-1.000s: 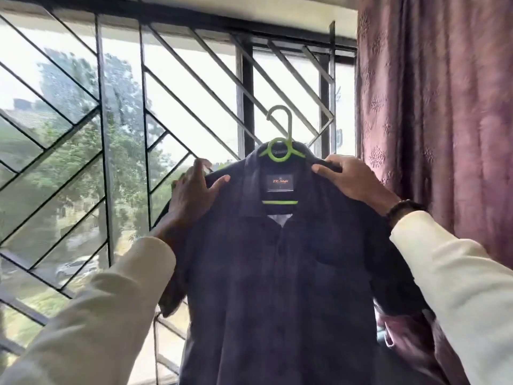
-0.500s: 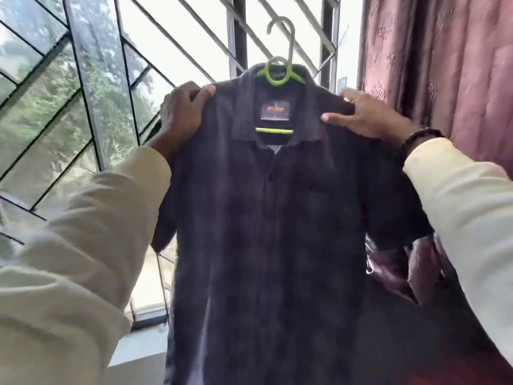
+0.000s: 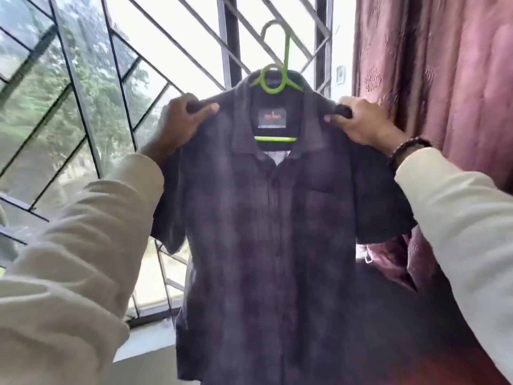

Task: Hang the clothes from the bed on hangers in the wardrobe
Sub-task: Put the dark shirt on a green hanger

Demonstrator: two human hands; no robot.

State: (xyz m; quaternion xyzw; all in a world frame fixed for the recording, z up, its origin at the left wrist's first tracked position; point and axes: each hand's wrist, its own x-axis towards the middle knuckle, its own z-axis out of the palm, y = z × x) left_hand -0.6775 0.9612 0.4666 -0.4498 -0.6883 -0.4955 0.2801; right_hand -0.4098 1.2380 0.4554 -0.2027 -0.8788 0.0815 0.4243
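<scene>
A dark purple-grey short-sleeved shirt hangs on a lime-green plastic hanger, held up in front of me. The hanger's hook rises above the collar and its crossbar shows inside the neck opening. My left hand grips the shirt's left shoulder, thumb over the front of the cloth. My right hand grips the right shoulder the same way. Both arms wear cream sleeves, and a dark bead bracelet sits on my right wrist. Neither the bed nor the wardrobe is in sight.
A window with a black diagonal metal grille fills the left and middle behind the shirt, with trees outside. A dusty-pink patterned curtain hangs on the right. A white window sill runs below the grille.
Both hands have closed round the shirt's shoulders, where a second ago the fingers lay flatter on the cloth. The shirt has slid about in my view as my head tipped downward.
</scene>
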